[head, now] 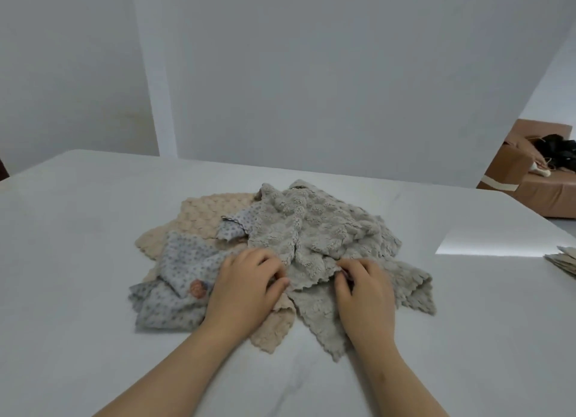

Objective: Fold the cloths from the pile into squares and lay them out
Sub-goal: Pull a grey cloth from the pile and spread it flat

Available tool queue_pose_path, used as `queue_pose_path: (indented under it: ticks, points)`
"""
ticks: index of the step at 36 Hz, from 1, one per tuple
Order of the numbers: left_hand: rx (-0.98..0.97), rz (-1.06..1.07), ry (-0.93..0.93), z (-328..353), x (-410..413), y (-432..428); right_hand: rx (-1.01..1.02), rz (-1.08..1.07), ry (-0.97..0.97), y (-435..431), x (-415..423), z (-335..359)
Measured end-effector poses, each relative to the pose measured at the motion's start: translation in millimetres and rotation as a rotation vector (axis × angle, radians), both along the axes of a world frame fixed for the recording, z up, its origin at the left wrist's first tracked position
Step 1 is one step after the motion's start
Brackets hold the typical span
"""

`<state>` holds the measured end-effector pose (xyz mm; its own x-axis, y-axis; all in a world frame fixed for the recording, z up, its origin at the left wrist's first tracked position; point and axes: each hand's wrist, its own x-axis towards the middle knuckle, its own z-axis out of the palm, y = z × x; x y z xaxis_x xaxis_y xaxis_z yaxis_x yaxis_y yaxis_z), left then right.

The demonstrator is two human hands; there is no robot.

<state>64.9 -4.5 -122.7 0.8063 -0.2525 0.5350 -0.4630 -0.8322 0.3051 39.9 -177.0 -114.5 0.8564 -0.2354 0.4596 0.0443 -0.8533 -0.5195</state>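
Observation:
A loose pile of cloths lies in the middle of the white table. On top is a crumpled grey fluffy cloth. A beige textured cloth lies underneath at the back left, and a pale blue dotted cloth spreads to the left. My left hand sits on the near side of the pile with its fingers curled into the grey cloth's edge. My right hand pinches the same scalloped edge a little to the right. Both forearms reach in from the bottom of the view.
At the table's right edge lies a small stack of folded beige cloths, partly cut off. Beyond the table to the right stands a brown sofa with dark things on it. White panels close off the back.

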Motion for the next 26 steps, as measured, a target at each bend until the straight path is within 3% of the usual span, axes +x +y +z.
queue_pose_path:
  ticks: [3, 7, 13, 16, 21, 26]
  points:
    - [-0.05, -0.014, 0.054, 3, -6, 2, -0.023, -0.022, -0.124, 1, -4, -2]
    - [-0.122, 0.002, 0.046, 5, -23, 4, -0.012, -0.004, -0.136, -1, -15, -3]
    - [0.063, 0.096, 0.13, 7, -42, -1, -0.119, 0.035, -0.279, -3, -37, -9]
    - [0.108, 0.119, 0.092, 8, -43, -3, -0.165, 0.058, -0.336, -4, -48, -10]
    - [0.034, 0.132, -0.031, -1, -39, -2, -0.13, 0.07, -0.334, -7, -51, -12]
    - [-0.03, 0.106, -0.058, -3, -35, 2, -0.234, 0.06, -0.372, -4, -39, -12]
